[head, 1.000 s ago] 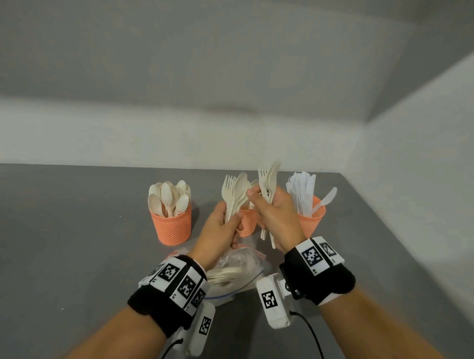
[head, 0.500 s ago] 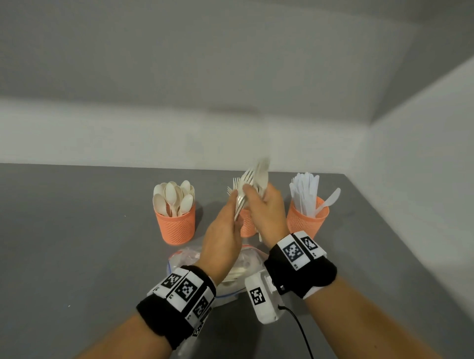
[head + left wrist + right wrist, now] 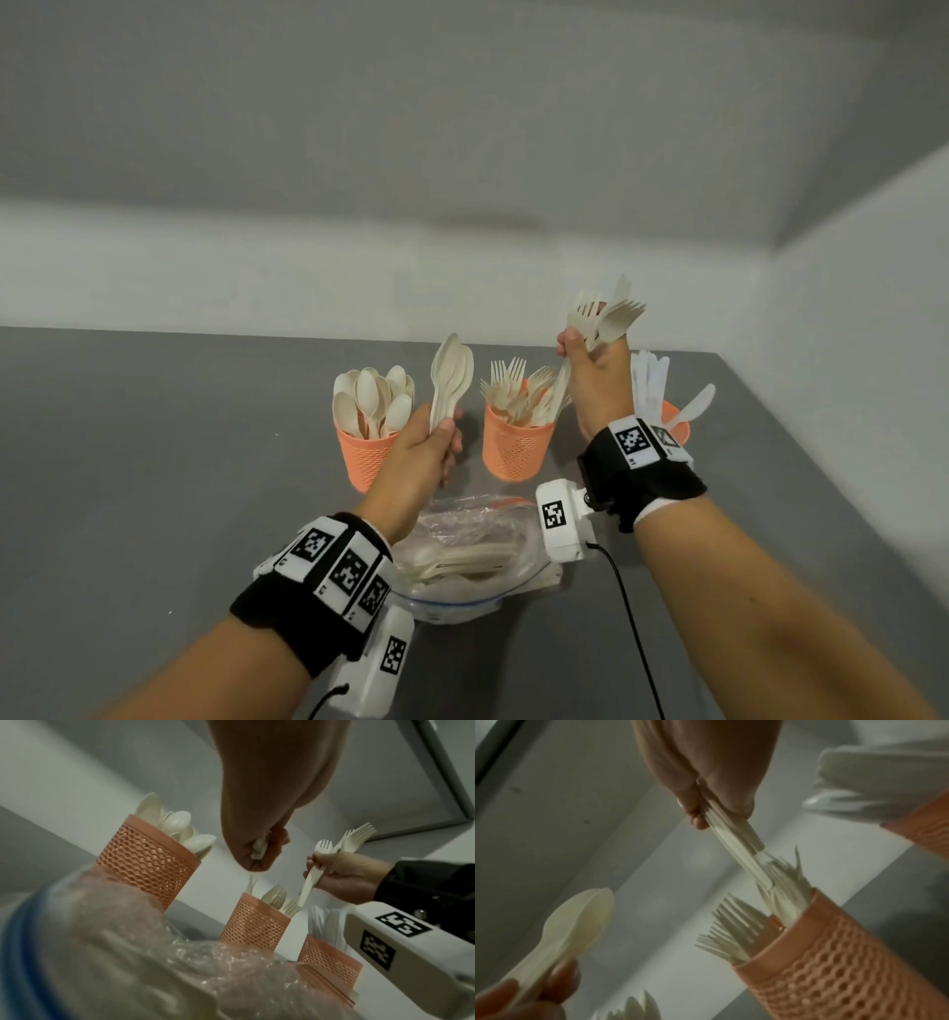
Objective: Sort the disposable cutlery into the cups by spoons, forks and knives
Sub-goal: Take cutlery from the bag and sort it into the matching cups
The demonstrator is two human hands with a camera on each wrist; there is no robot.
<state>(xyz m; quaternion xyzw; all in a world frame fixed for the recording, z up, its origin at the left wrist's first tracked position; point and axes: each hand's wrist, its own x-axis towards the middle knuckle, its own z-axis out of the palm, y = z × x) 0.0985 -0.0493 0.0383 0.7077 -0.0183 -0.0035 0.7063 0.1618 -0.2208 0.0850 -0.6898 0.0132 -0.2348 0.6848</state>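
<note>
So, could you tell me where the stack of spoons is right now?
In the head view the stack of spoons is held upright in the left hand, between the spoon cup and the fork cup.

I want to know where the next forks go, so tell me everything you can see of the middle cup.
The middle cup is a salmon-orange plastic tumbler with a honeycomb mesh wall and a smooth band at its rim. It stands upright on the grey table, between the spoon cup and the knife cup, behind the clear bag. Cream forks stand in it, tines up. The right hand holds more forks just above it, their handle ends reaching down among those forks.
</note>
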